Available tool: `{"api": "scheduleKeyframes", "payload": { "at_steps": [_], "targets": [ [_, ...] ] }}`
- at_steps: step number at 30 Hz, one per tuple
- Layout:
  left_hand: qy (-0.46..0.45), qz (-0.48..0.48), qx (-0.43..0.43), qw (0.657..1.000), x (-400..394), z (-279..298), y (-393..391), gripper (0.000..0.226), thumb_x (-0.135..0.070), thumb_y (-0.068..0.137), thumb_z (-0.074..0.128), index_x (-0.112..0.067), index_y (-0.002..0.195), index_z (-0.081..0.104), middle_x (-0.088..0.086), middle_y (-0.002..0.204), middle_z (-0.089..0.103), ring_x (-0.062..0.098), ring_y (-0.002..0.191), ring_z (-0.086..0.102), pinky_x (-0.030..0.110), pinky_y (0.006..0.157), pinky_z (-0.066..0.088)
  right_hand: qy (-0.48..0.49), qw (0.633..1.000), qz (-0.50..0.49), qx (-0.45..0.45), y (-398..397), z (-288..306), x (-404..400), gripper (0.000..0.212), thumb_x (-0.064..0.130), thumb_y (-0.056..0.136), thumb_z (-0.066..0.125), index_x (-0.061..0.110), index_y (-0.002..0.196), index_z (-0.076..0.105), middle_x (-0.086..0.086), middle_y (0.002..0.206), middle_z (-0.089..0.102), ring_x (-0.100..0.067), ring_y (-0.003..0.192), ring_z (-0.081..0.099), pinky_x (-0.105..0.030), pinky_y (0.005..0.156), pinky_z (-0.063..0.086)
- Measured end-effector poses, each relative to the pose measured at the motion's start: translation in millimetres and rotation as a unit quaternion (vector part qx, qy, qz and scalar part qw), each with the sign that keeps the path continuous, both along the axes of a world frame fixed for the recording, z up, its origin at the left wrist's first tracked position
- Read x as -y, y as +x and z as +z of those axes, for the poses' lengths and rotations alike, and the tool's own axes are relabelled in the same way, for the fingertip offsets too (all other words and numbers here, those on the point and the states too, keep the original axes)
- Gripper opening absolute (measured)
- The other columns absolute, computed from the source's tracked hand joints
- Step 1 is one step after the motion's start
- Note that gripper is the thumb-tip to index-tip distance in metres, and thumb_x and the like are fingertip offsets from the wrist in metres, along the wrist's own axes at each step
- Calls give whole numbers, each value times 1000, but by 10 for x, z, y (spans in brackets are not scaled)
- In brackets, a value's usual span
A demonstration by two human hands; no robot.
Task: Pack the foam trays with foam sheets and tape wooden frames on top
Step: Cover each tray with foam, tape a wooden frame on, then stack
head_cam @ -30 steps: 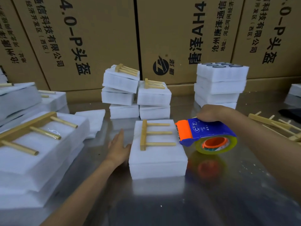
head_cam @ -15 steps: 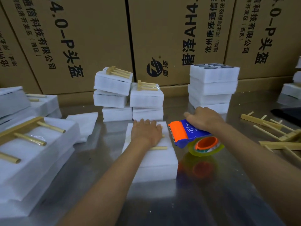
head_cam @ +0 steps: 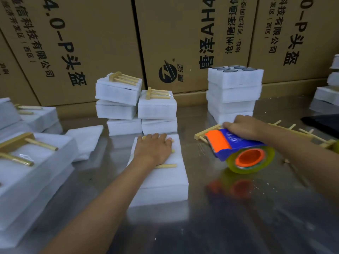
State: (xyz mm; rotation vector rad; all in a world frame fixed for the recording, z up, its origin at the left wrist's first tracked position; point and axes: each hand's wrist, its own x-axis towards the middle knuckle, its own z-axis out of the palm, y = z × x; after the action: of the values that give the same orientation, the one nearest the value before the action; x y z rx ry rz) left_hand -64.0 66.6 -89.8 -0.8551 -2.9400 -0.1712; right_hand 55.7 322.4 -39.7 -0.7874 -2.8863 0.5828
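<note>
left hand (head_cam: 153, 150) flat, fingers straight, pressing a wooden frame (head_cam: 166, 165) onto the near-centre foam tray (head_cam: 161, 182); right hand (head_cam: 242, 126) gripping a blue-and-orange tape dispenser (head_cam: 236, 147) just right of it. behind, cartons (head_cam: 102, 43) printed "4.0-p 头盔" and "有限公司".

Left hand (head_cam: 153, 150) presses flat on wooden frame (head_cam: 166, 166) atop foam tray (head_cam: 161, 182); right hand (head_cam: 242, 126) grips tape dispenser (head_cam: 236, 151)

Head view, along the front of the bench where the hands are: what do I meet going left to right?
Taped foam pack with wooden frame → loose foam sheet → left hand pressing a wooden frame on the foam tray → tape dispenser gripped by right hand → loose wooden frames.
</note>
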Motion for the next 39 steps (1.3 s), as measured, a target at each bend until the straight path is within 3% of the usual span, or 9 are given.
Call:
{"api": "scheduleKeyframes", "payload": {
  "at_steps": [6, 9, 12, 16, 20, 23, 25, 30, 39],
  "targets": [
    [-45, -6, -35, 998, -20, -1, 25, 48, -40, 104, 16, -21, 141, 40, 6, 145, 46, 28, 136, 40, 51, 115, 17, -26, 999, -39, -25, 304, -11, -338, 40, 52, 98, 43, 15, 98, 59, -10, 97, 62, -20, 80, 57, -31, 63, 36],
    [-87, -15, -124, 988, -31, 72, 70, 46, -35, 105, 21, -19, 144, 38, 8, 152, 38, 27, 141, 32, 54, 119, 6, -40, 999, -28, -18, 283, 1, -288, 40, 50, 99, 43, 14, 111, 58, -11, 103, 63, -22, 86, 58, -34, 72, 43],
    [-30, -101, -197, 975, -140, 127, 127, 44, -19, 98, 38, -19, 143, 41, 7, 147, 45, 25, 138, 37, 48, 121, 8, -42, 999, -18, -23, 287, 3, -276, 44, 49, 99, 44, 15, 125, 54, -12, 116, 63, -24, 93, 59, -38, 88, 48],
    [150, -176, 48, 972, -455, 154, 236, 32, -22, 100, 41, -21, 125, 61, 9, 118, 67, 29, 111, 59, 40, 97, 46, -27, 999, -10, -18, 265, 1, -243, 40, 49, 99, 44, 16, 118, 57, -11, 111, 64, -23, 91, 59, -38, 84, 49],
    [245, -137, 269, 921, -744, 74, 343, 35, -39, 103, 39, -20, 97, 68, -2, 65, 73, 15, 71, 71, 31, 84, 50, 56, 998, -9, 20, 214, 4, -165, 35, 53, 99, 39, 25, 82, 50, -4, 85, 57, -16, 76, 54, -31, 60, 35],
    [278, -101, 247, 923, -771, 36, 294, 46, -43, 97, 41, -22, 69, 71, -6, 47, 63, 5, 44, 59, 29, 71, 50, 132, 990, -17, 47, 111, -18, -89, 38, 60, 95, 37, 27, 80, 46, 4, 78, 51, -13, 72, 48, -33, 65, 35],
    [282, -87, 215, 931, -759, 24, 291, 46, -46, 90, 47, -22, 58, 70, -8, 44, 59, 4, 45, 55, 27, 65, 48, 162, 985, -12, 61, 29, -50, -29, 38, 61, 94, 38, 26, 82, 46, 5, 76, 50, -13, 71, 48, -33, 68, 35],
    [260, -78, 191, 943, -765, 18, 335, 30, -38, 74, 62, -10, 67, 70, -2, 58, 57, 16, 63, 55, 30, 62, 44, 206, 976, 0, 65, -58, -98, 128, 39, 60, 95, 40, 23, 91, 49, 5, 75, 49, -16, 81, 54, -33, 71, 40],
    [244, -115, 190, 944, -735, -8, 347, 19, -31, 75, 69, -23, 63, 56, -10, 61, 57, 9, 64, 55, 23, 58, 41, 245, 965, -83, 45, -80, -132, 323, 29, 49, 93, 47, 21, 91, 50, 1, 72, 47, -19, 80, 52, -34, 70, 36]
  ]
}}
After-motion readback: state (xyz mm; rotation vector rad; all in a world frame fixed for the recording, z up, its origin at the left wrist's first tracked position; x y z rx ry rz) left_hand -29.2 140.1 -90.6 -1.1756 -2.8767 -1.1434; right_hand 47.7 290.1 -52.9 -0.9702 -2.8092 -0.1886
